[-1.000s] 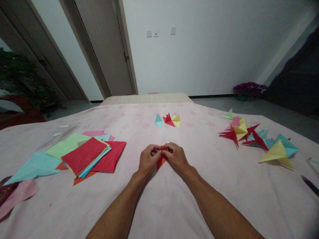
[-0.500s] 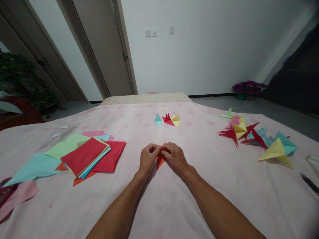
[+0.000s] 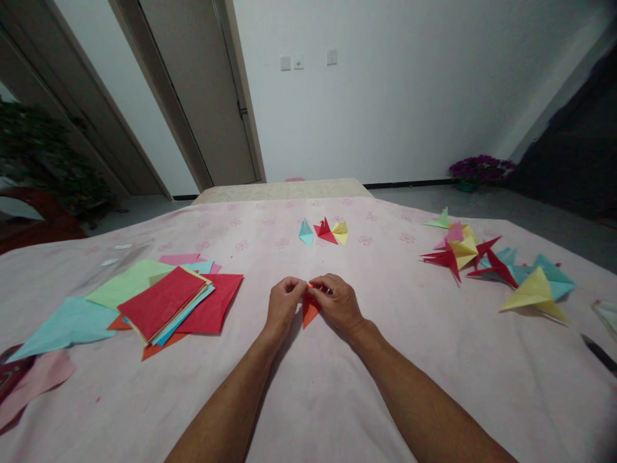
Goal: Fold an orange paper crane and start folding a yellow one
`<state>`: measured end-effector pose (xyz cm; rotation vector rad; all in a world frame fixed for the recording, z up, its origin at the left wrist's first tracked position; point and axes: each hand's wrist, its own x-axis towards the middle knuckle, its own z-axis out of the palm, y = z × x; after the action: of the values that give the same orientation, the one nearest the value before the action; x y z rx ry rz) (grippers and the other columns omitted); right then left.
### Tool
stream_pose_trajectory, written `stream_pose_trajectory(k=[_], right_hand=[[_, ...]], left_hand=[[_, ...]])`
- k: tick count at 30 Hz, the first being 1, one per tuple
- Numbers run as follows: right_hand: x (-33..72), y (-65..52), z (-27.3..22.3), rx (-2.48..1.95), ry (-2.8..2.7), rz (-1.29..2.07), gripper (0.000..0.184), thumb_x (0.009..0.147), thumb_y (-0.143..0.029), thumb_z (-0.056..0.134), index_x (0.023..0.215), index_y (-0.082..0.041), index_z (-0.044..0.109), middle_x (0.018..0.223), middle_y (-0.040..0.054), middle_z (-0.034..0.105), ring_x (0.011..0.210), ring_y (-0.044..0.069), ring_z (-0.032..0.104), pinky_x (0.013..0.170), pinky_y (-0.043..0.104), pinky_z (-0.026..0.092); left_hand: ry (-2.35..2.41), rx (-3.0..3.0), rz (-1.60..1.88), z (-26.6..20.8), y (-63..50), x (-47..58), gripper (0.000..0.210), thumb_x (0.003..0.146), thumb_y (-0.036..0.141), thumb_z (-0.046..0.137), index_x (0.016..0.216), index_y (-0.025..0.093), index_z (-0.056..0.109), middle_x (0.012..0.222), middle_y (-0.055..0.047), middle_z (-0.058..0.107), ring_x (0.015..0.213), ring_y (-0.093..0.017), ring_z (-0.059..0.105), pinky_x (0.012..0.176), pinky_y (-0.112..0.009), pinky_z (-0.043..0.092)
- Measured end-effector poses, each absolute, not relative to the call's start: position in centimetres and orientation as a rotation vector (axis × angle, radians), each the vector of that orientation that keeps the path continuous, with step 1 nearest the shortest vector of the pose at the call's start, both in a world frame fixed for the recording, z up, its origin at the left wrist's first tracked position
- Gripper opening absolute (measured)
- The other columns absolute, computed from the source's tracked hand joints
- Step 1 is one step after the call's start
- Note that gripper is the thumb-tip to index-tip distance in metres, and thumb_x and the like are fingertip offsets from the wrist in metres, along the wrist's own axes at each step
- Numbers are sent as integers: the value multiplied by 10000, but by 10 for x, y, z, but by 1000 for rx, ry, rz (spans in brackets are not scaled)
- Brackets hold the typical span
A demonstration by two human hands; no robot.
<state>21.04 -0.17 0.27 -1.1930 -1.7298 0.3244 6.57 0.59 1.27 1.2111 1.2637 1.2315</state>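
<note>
Between my two hands, at the middle of the table, is a folded piece of orange paper (image 3: 310,313) with one pointed end toward me. My left hand (image 3: 284,301) pinches its upper left edge between thumb and fingertips. My right hand (image 3: 336,299) is closed on the paper's upper right part, thumb and index finger pressed together. The fingers hide much of the upper folds. Beyond the hands stand a small blue folded paper (image 3: 305,234), a red paper crane (image 3: 326,232) and a yellow folded paper (image 3: 340,232).
Coloured paper sheets (image 3: 166,305) lie piled on the left of the pink tablecloth (image 3: 308,411). Several folded paper cranes (image 3: 535,289) are heaped at the right, near a black pen (image 3: 599,354). A pink cloth-like piece (image 3: 41,382) rests at the left edge.
My left hand has shifted slightly left, and the fingertips of both hands have parted a little at the top of the orange paper. More of the paper shows between them.
</note>
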Motion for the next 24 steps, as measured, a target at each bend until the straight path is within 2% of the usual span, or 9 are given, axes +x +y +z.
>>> stream_pose_trajectory(k=[6, 12, 24], right_hand=[[209, -1, 2, -1182, -1693, 360, 66, 838, -175, 668, 812, -232, 688, 793, 9, 665, 771, 171, 609, 711, 285, 467], [208, -2, 3, -1184, -1692, 361, 65, 835, -175, 670, 810, -233, 687, 790, 1, 664, 765, 163, 607, 702, 278, 466], [207, -1, 3, -1160, -1678, 371, 75, 840, -183, 643, 813, -232, 692, 787, 14, 669, 756, 170, 613, 714, 297, 481]], left_hand=[[1251, 1211, 1163, 14, 8, 62, 160, 727, 302, 641, 671, 154, 664, 689, -39, 654, 660, -147, 572, 644, -264, 414], [1274, 1205, 1069, 20, 8, 56, 192, 724, 344, 661, 666, 161, 647, 687, -39, 644, 646, -149, 555, 589, -257, 373], [1252, 1122, 1049, 28, 5, 57, 166, 673, 325, 650, 638, 162, 653, 700, -54, 654, 662, -153, 563, 580, -254, 349]])
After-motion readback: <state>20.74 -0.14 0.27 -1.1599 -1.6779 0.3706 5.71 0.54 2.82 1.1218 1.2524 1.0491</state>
